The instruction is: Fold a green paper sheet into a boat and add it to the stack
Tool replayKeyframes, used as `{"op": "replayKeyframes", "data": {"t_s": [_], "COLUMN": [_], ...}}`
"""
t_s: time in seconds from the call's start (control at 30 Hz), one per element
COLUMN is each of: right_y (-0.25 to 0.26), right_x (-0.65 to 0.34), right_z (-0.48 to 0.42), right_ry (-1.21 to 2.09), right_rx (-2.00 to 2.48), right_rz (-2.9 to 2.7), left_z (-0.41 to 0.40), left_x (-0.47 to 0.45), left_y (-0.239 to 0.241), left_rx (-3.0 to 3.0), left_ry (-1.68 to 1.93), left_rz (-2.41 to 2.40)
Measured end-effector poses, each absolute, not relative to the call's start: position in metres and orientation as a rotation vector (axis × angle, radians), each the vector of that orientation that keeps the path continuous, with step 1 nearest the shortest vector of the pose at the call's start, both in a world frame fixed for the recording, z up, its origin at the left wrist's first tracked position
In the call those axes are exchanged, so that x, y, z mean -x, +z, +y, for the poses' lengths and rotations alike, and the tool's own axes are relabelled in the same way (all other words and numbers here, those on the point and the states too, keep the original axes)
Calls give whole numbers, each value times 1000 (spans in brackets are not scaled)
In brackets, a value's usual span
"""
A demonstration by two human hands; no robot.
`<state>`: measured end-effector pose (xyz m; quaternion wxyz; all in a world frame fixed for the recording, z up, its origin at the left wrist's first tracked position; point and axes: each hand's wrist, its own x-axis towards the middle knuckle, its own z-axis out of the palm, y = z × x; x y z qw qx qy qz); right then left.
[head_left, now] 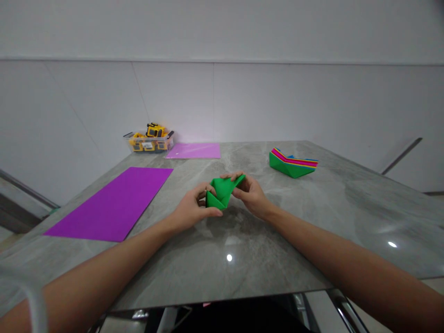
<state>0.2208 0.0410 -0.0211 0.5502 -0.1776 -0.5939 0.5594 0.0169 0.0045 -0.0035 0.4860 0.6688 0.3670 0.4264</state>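
A folded green paper shape (pixel 222 190) is held just above the grey marble table (pixel 243 259), near its middle. My left hand (pixel 192 210) pinches its lower left corner with thumb and fingers. My right hand (pixel 250 193) grips its upper right edge, fingers curled over the top. Both forearms reach in from the near edge of the table.
A large purple sheet (pixel 114 203) lies at the left. A smaller pink-purple sheet (pixel 194 151) lies at the back. A clear tub with yellow toy vehicles (pixel 151 138) stands at the back left by the wall. Stacked folded paper boats in several colours (pixel 293 164) sit at the back right.
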Motion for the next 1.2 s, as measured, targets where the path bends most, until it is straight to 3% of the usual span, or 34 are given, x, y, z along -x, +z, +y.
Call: {"op": "replayKeyframes", "data": {"t_s": [0.57, 0.9, 1.2], "right_y": [-21, -24, -28], "right_x": [-230, -221, -218], "right_z": [39, 42, 45], "right_ry": [1342, 1472, 1322], "right_rx": [400, 671, 861], "right_rz": [-1577, -1306, -1383], "left_z": [6, 6, 6], "left_x": [-9, -11, -12], "left_y": [-10, -11, -12], "left_rx": [-2228, -2262, -2369], "left_ry": [1150, 1139, 1016], "left_rz": [982, 1049, 1082]}}
